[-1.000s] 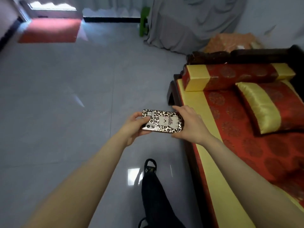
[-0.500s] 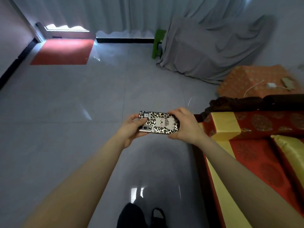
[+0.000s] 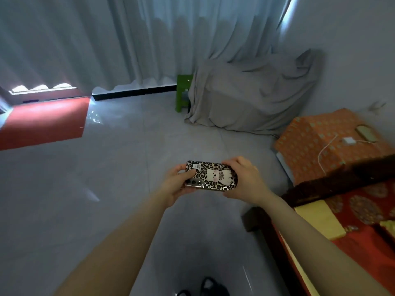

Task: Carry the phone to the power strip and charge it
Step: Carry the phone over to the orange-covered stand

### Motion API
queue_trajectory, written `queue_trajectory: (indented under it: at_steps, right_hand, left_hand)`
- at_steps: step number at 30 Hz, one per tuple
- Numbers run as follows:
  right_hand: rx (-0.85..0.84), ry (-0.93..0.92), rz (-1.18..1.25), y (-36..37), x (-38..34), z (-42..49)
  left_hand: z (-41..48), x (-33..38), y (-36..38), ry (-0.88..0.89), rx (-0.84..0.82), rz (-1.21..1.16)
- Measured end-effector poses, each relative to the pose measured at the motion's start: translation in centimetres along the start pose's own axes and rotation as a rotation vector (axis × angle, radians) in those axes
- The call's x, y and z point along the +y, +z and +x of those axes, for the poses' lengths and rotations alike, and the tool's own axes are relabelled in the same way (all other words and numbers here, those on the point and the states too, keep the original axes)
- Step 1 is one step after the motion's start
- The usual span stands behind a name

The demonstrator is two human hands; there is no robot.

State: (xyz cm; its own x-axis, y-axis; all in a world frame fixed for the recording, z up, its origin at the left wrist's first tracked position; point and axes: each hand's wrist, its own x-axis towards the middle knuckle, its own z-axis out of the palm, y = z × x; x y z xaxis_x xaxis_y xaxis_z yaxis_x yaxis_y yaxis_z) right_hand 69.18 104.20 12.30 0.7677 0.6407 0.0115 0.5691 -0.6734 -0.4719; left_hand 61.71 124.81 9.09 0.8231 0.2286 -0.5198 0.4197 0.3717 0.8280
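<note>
Floor (image 3: 119, 171) ahead and to the left is open tile, clear passage. Right side blocked near by the dark wooden bed frame (image 3: 333, 184). Just beyond it, orange-covered box (image 3: 310, 142) with a white charger (image 3: 348, 140) and cable (image 3: 324, 150) on top; space above the box is free. Far centre: grey draped furniture (image 3: 252, 99) and green stool (image 3: 182, 92) against the curtain (image 3: 149, 39). Red mat (image 3: 42, 122) lies flat at far left.

Leopard-cased phone (image 3: 211, 175) between left hand (image 3: 177, 184) and right hand (image 3: 245, 180) — seemingly level.
</note>
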Motion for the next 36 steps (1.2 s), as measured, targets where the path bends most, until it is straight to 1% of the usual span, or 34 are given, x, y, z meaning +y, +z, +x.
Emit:
queue_trajectory:
  at_steps: [5,8,11,14,18,21,24,27,29,32,36]
  right_hand:
    - [0.066,0.127,-0.022,-1.7,4.5,6.7]
    - [0.140,0.212,-0.024,-2.3,7.9,11.2]
    - [0.152,0.290,0.001,-3.0,11.6,15.2]
    - [0.129,0.369,0.045,-4.3,14.7,19.3]
    - [0.116,0.441,0.014,-6.3,19.1,23.9]
    - [0.173,0.506,0.013,-8.2,23.5,27.0]
    - [0.269,0.635,-0.041,-9.9,27.2,28.9]
    - [0.360,0.804,-0.011,-11.7,30.3,30.3]
    - [0.408,0.896,-0.006,-13.1,32.1,30.6]
    - [0.450,1.028,-0.020,-14.8,35.0,30.2]
    - [0.530,1.122,-0.048,-17.3,40.3,29.1]
  left_hand:
    - [10.3,5.5,2.7,0.004,-0.136,0.123]
    - [16.9,8.7,5.0,-0.001,-0.194,0.172]
    - [23.0,10.8,7.3,-0.052,-0.247,0.212]
    - [29.0,13.8,9.7,-0.072,-0.316,0.282]
    - [36.1,16.5,14.0,-0.141,-0.372,0.343]
    - [42.1,18.6,18.4,-0.195,-0.443,0.369]
    - [48.2,20.5,23.5,-0.191,-0.641,0.495]
    - [53.3,21.8,29.8,-0.223,-0.804,0.575]
    - [55.1,22.6,33.8,-0.234,-0.877,0.651]
    - [56.9,22.4,39.8,-0.296,-0.963,0.697]
    - [58.6,22.0,48.4,-0.310,-1.080,0.732]
